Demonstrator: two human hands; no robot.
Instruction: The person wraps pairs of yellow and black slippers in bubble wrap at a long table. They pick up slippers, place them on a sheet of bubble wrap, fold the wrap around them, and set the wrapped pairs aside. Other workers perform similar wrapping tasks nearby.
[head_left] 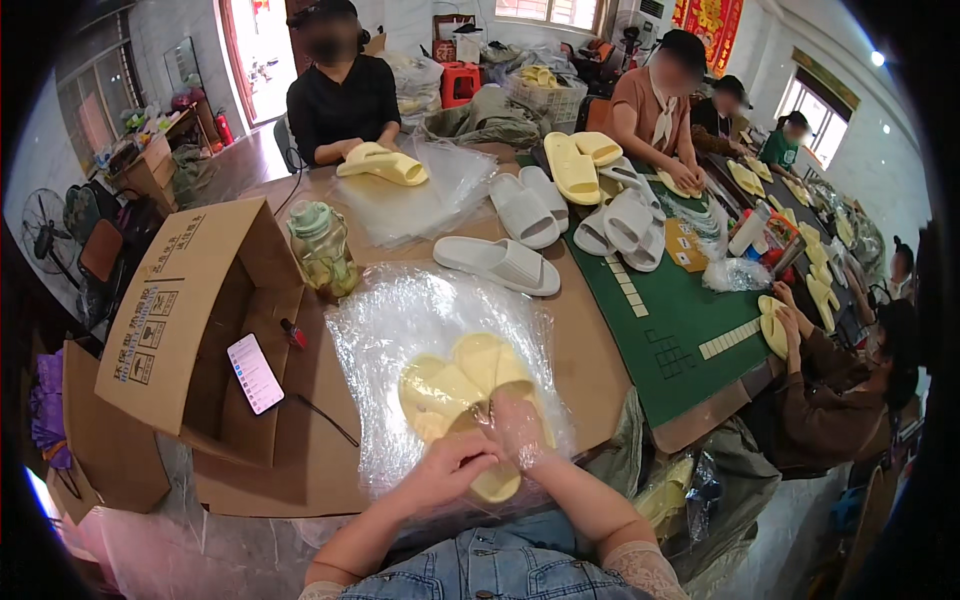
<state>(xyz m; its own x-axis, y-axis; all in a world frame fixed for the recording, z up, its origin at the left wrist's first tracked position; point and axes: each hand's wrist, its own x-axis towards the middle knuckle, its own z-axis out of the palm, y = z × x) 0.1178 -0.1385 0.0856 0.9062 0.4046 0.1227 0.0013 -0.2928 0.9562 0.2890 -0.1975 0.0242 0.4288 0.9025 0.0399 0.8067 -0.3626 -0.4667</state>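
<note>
A pair of pale yellow slippers [428,388] lies in front of me, partly under shiny clear film, on a stack of clear plastic bags [385,320]. My left hand [450,472] is at the near side of the pair, its fingers closed in a pinch on the edge of a plastic bag. Beside it, my right hand [515,428] reaches forward under the film and grips a slipper; its fingertips are partly hidden by glare. One slipper's heel sticks out below my wrists, toward my body.
An open cardboard box [190,310] on the left has a phone [256,374] and a small red bottle [293,334] in it. Behind stand a green-lidded jar [322,250] and white slippers [497,264]. Co-workers handle yellow slippers around the green mat [665,375] and the far table side.
</note>
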